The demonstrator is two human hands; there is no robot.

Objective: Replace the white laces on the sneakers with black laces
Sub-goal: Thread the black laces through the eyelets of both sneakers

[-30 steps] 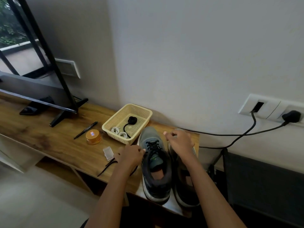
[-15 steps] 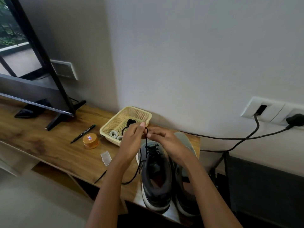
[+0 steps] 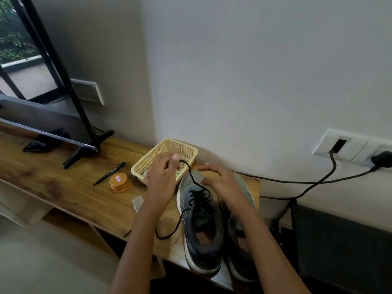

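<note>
Two grey sneakers stand side by side at the right end of the wooden shelf. The left sneaker (image 3: 200, 225) is partly laced with a black lace (image 3: 192, 177). My left hand (image 3: 163, 177) pinches the upper end of that lace, raised over the basket's near corner. The lace's other part loops down on the shelf to the left of the shoe. My right hand (image 3: 222, 183) hovers with spread fingers over the toe of the right sneaker (image 3: 244, 251), holding nothing. The right sneaker is largely hidden by my arm.
A cream plastic basket (image 3: 182, 148) sits behind the shoes against the wall. An orange jar (image 3: 119, 183), a black pen (image 3: 109, 173) and a small clear packet (image 3: 137, 202) lie to the left. A TV stand (image 3: 84, 149) and power cables (image 3: 307, 182) flank the area.
My right hand let go of the lace and moved right, fingers spreading. My left hand keeps the lace end and has drawn it left over the basket.
</note>
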